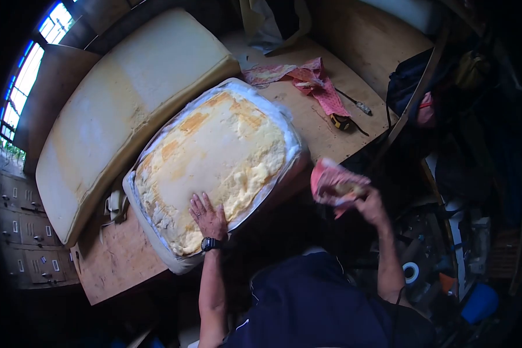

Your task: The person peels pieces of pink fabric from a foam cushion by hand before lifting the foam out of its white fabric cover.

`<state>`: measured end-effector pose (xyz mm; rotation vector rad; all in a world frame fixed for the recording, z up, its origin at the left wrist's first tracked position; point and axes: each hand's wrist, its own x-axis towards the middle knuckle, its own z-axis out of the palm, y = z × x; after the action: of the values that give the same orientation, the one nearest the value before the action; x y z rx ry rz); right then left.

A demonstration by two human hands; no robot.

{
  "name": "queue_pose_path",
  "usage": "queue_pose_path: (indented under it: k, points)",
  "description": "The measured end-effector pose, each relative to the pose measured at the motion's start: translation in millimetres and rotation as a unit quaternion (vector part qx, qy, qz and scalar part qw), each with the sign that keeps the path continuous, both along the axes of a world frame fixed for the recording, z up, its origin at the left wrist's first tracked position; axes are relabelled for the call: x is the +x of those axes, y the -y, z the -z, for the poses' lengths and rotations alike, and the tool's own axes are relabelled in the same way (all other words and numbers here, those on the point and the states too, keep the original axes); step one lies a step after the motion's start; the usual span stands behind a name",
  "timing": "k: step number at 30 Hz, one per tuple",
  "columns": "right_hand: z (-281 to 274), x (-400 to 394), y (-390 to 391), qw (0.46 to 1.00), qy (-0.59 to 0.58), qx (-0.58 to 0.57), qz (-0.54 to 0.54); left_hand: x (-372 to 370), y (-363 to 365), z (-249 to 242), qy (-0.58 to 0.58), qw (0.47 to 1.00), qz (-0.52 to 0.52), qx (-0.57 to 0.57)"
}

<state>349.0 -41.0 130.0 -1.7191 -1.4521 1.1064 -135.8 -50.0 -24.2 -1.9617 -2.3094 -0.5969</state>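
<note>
My left hand (207, 216), a dark watch on its wrist, lies flat with fingers spread on the near edge of a foam cushion (203, 156). The foam is yellowed and rough, torn into lumps along its right side, with white wadding (261, 101) and a pale cover around its rim. Off to the right of the cushion, in the air, my right hand (371, 207) grips a pink cloth (329, 177). Something yellowish shows in the folds of this cloth; I cannot make out what it is.
Behind the cushion lies a larger pale foam pad (133, 104). On the wooden table (119, 261) are another pink cloth (316, 81), a tape measure (340, 122) and a thin tool (354, 102). Metal lockers (32, 232) stand left; a blue container (479, 303) sits among clutter at lower right.
</note>
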Motion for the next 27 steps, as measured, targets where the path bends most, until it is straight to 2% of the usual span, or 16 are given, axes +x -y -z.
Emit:
queue_pose_path:
  k: [2, 3, 4, 5, 9, 11, 12, 13, 14, 16, 18, 20, 22, 24, 25, 27]
  points:
    - [-6.4, 32.5, -32.5, 0.989, -0.016, 0.135, 0.058, -1.7, -5.7, -6.9, 0.026, 0.999, -0.027, -0.038]
    - [-24.3, 42.4, -52.3, 0.988, -0.068, 0.132, 0.043, -3.3, -2.2, -7.1, 0.027, 0.999, -0.017, -0.033]
    - [-25.7, 50.7, -70.5, 0.97, 0.008, 0.23, 0.08, -3.5, -0.1, -8.2, 0.027, 0.998, -0.022, -0.045]
    - [-38.6, 48.8, -93.1, 0.95, -0.034, 0.301, 0.077, -3.3, -2.5, -8.9, 0.025, 0.999, -0.017, -0.037]
    - [-46.0, 63.9, -187.6, 0.893, 0.023, 0.431, 0.125, 4.3, -5.6, -8.9, 0.016, 0.999, -0.024, -0.034]
    - [-54.0, 56.4, -233.0, 0.824, 0.137, 0.527, 0.157, 1.5, -7.7, -13.7, 0.009, 0.999, -0.027, -0.038]
    - [-53.0, 54.4, -253.1, 0.802, 0.217, 0.538, 0.145, 3.1, -10.1, -16.8, 0.016, 0.999, -0.026, -0.03]
    - [-48.1, 47.4, -270.4, 0.82, 0.217, 0.508, 0.146, 5.9, -6.9, -17.2, 0.027, 0.999, -0.026, -0.024]
    - [-26.3, 59.2, -295.6, 0.848, 0.27, 0.438, 0.122, 6.7, -0.9, -16.3, 0.034, 0.999, -0.028, -0.032]
    - [15.6, 58.6, -326.4, 0.82, 0.352, 0.445, 0.075, 4.2, -6.1, -18.5, 0.045, 0.999, -0.023, -0.016]
    - [35.3, 43.5, -318.0, 0.895, 0.376, 0.236, 0.048, 2.7, -8.2, -21.1, 0.059, 0.998, -0.037, 0.002]
    - [75.6, 34.4, -316.1, 0.88, 0.34, 0.331, 0.004, 1.1, -8.0, -23.8, 0.077, 0.996, -0.036, -0.021]
    - [97.7, 7.3, -305.7, 0.937, 0.217, 0.271, -0.042, 10.1, -11.7, -31.0, 0.073, 0.996, -0.057, -0.008]
    - [106.6, -27.8, -307.2, 0.993, 0.039, 0.066, -0.085, 33.7, -19.6, -42.1, 0.157, 0.981, -0.105, 0.04]
    - [109.1, -45.0, -310.8, 0.993, 0.036, 0.063, -0.095, 56.3, -25.7, -51.7, 0.143, 0.98, -0.112, 0.087]
    - [110.3, -70.8, -326.0, 0.989, -0.007, 0.054, -0.14, 101.8, -36.8, -73.1, 0.162, 0.976, -0.106, 0.102]
